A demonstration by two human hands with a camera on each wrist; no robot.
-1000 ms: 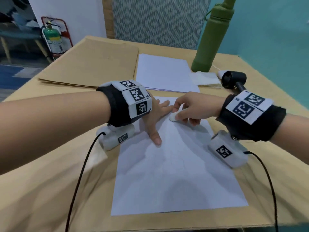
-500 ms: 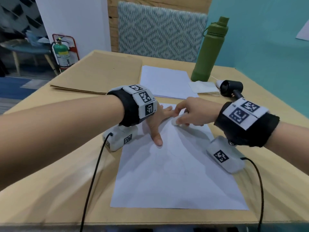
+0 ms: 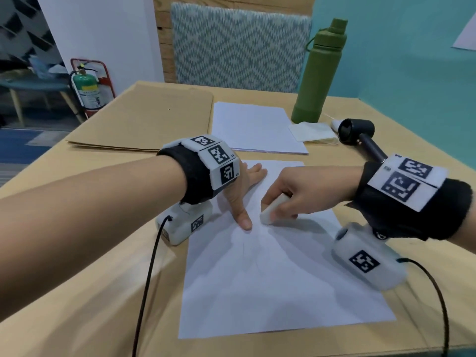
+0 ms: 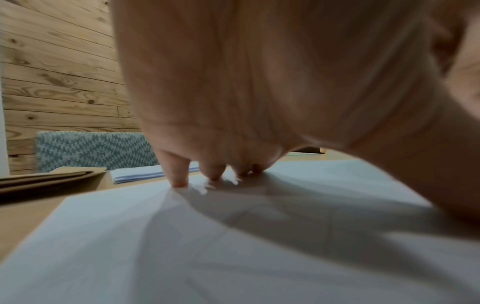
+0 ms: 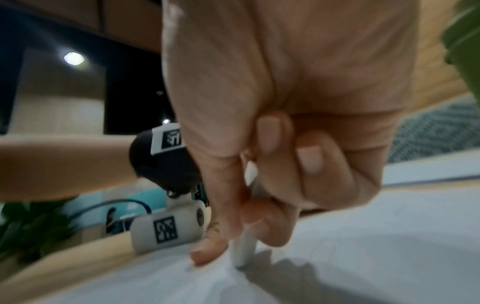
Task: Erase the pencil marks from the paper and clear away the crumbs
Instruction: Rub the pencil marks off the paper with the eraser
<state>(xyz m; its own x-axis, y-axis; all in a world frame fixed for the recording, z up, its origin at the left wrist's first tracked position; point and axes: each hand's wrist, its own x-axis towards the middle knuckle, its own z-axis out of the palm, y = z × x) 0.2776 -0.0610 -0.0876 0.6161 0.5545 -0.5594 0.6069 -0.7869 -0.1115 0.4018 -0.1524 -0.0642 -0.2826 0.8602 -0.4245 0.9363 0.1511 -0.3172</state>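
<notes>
A white sheet of paper point(image 3: 278, 284) with faint pencil lines lies on the wooden table point(image 3: 77, 292). My left hand point(image 3: 242, 194) lies flat on its upper left part, fingers spread and pressing the paper point(image 4: 233, 246) down, fingertips point(image 4: 179, 181) on the sheet. My right hand point(image 3: 296, 191) pinches a white eraser point(image 3: 273, 210), whose lower end touches the paper just right of the left thumb. In the right wrist view the eraser point(image 5: 244, 251) stands between thumb and curled fingers, its tip on the sheet. No crumbs are visible.
Behind the sheet lie a stack of white paper point(image 3: 255, 127) and brown cardboard sheets point(image 3: 144, 119). At the back right stand a green bottle point(image 3: 319, 73), a folded white cloth point(image 3: 311, 131) and a small black handheld fan point(image 3: 358, 132). Cables run from both wrist cameras.
My right hand has moved the eraser down the sheet toward me, from beside the left fingertips to beside the left thumb. The left hand stays pressed on the paper. The head camera has tilted up.
</notes>
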